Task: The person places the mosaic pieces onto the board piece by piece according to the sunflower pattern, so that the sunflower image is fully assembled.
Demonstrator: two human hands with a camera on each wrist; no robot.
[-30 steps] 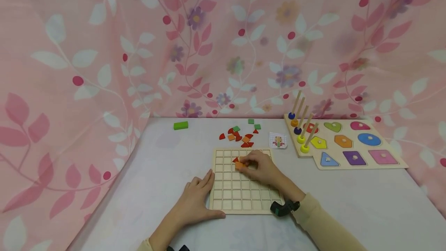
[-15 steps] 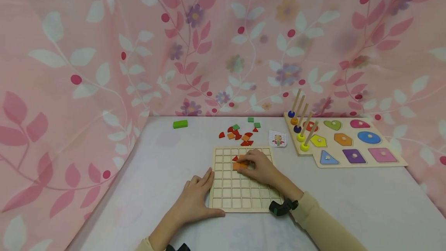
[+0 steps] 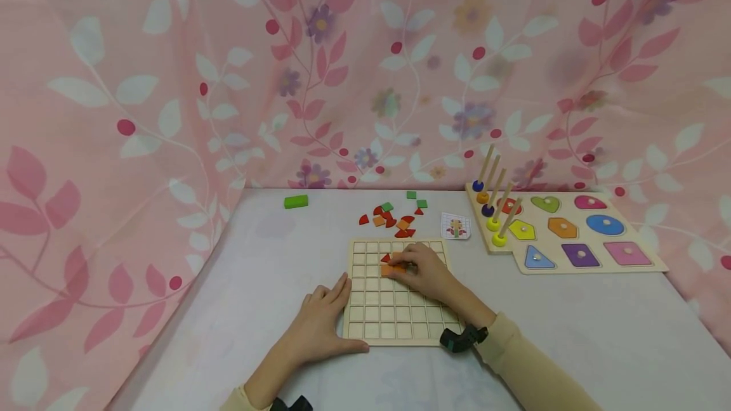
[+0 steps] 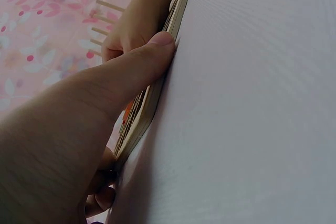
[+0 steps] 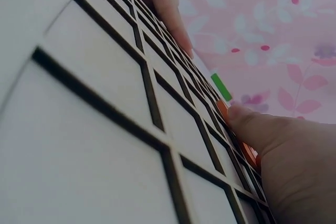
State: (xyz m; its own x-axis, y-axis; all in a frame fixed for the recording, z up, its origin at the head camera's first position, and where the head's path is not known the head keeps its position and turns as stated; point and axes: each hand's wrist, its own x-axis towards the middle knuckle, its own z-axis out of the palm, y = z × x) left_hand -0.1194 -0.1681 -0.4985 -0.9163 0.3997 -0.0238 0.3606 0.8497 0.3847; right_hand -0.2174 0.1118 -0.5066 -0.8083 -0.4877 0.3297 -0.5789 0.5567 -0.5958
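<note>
A square wooden grid board (image 3: 365,316) lies on the table in the head view. My left hand (image 3: 321,325) steadies its near left corner, straight fingers along the left side and thumb along the front edge. Over the upper middle cells, my right hand (image 3: 425,274) pinches an orange square tile (image 3: 398,269) between thumb and fingertips, low in the grid. Another orange square tile (image 3: 385,271) sits just left of it, with a red triangle tile (image 3: 386,258) above. The fingers partly cover the orange tiles. In the right wrist view, the thumb (image 5: 252,124) touches orange.
Behind the board lie loose red tiles (image 3: 402,233), orange tiles and green tiles (image 3: 422,203). A pattern card (image 3: 455,226) is to their right. A green block (image 3: 296,202) stands at the back left. A pegged shape-puzzle board (image 3: 571,249) occupies the right rear.
The orange tile under my right hand has gone from tilted to lying flatter in the grid, beside another orange tile. My left hand stays in place at the board's corner.
</note>
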